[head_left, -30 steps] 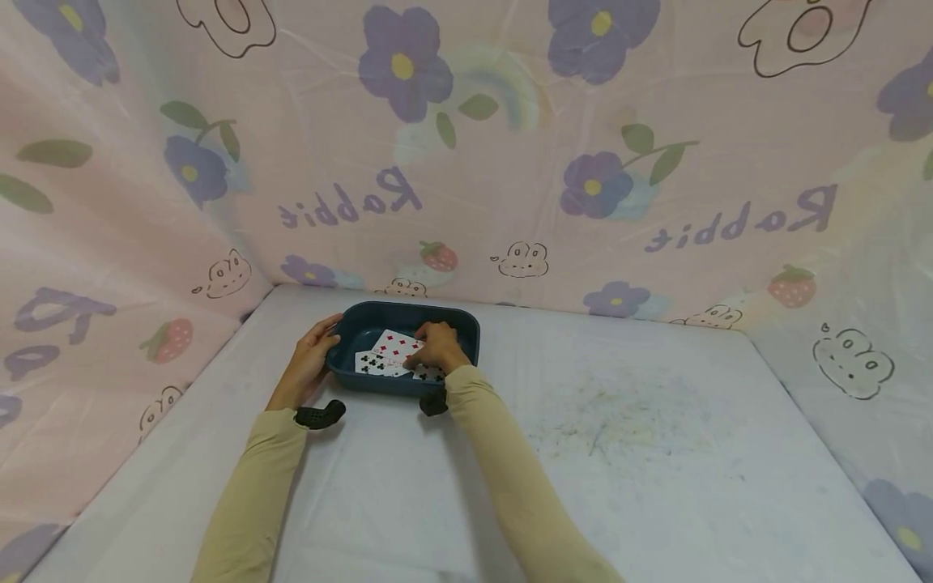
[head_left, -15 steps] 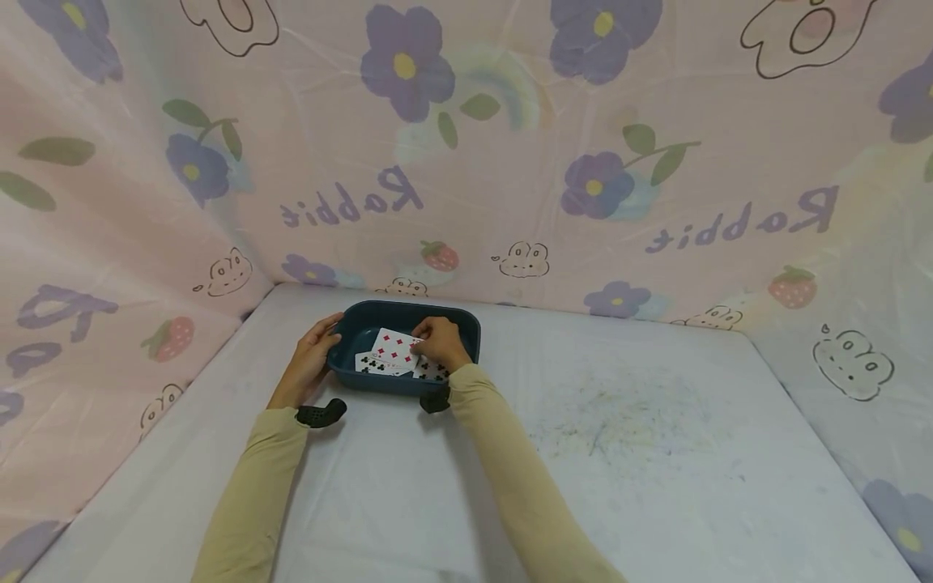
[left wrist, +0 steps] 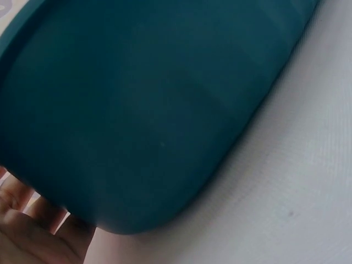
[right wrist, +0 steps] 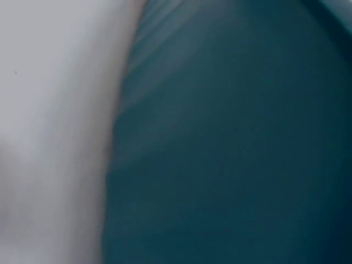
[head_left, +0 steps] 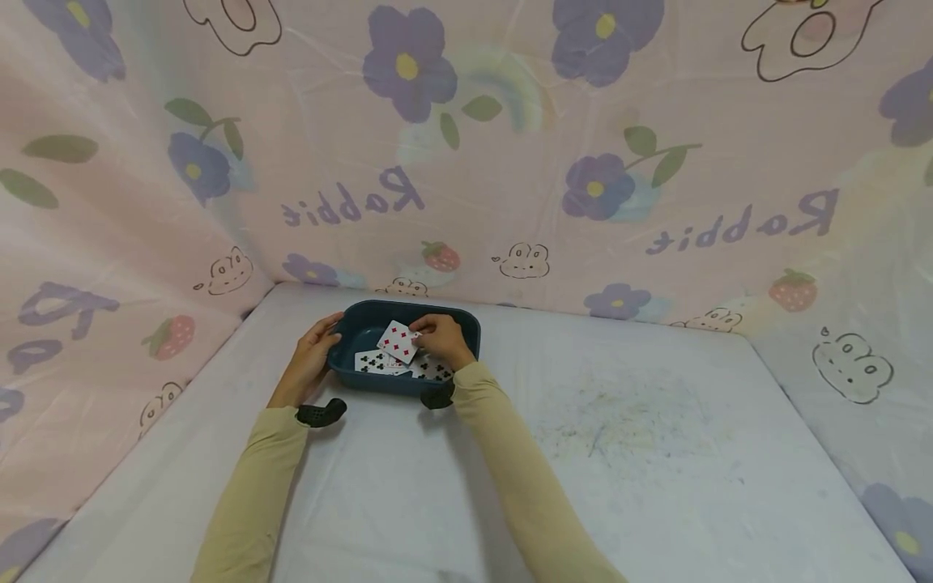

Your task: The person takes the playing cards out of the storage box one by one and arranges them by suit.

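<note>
A dark teal plastic basin (head_left: 386, 387) stands on the white-covered table. My left hand (head_left: 309, 356) holds its left end, fingers on the far part and thumb nearer at the rim; in the left wrist view the fingers (left wrist: 41, 214) show beside the basin's end. Inside the basin, my right hand (head_left: 443, 340) pinches a playing card (head_left: 398, 341) with red diamonds by its right edge, tilted over the other cards. Below it lie a card with black clubs (head_left: 370, 361) at left and another black-suited card (head_left: 432, 368) at right. The right wrist view shows only the basin's side (right wrist: 220, 143) and the table, no hand.
Black wrist-worn devices (head_left: 323, 413) sit at both wrists, the right one close against the basin's front wall. Patterned cloth walls (head_left: 481, 186) rise behind and beside the table. Faint smudges (head_left: 627, 421) mark the table's right side.
The diamond card has been lifted and turned, its left part swinging up and away from the clubs card. My right hand has shifted slightly up and right; the left hand stays on the basin.
</note>
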{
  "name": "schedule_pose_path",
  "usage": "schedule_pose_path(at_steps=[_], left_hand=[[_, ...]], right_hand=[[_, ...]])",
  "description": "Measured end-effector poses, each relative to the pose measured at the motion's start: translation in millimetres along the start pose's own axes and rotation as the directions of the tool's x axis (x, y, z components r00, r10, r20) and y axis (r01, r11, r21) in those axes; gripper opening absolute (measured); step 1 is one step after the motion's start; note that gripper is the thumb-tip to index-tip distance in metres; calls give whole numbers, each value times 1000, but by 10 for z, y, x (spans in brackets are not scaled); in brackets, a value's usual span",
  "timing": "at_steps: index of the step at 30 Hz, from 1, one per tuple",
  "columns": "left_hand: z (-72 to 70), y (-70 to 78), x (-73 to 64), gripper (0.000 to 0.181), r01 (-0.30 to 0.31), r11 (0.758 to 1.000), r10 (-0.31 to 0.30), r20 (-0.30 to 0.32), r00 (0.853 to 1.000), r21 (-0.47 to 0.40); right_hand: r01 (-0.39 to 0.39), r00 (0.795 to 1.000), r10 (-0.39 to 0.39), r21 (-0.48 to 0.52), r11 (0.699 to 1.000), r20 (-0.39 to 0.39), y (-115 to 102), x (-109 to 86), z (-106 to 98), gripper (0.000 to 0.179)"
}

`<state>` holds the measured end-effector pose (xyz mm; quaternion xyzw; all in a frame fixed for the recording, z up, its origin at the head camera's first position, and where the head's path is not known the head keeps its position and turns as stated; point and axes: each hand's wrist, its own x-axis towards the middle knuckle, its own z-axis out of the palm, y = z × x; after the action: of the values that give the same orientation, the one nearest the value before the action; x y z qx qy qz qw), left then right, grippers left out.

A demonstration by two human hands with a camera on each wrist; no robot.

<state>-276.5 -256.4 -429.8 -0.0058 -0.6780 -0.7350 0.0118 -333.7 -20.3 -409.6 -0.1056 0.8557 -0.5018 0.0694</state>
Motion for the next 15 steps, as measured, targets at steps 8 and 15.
schedule_pose_path(at_steps=[8,15], left_hand=[[15,-5,-2,49,-9,1000,8,4,1000,19],[12,4,-15,49,-11,999,11,2,1000,31]], right_hand=[[35,999,-35,-8,999,16,-56,-67,-45,21],[68,998,-68,23,997,-11,-69,-99,-57,20]])
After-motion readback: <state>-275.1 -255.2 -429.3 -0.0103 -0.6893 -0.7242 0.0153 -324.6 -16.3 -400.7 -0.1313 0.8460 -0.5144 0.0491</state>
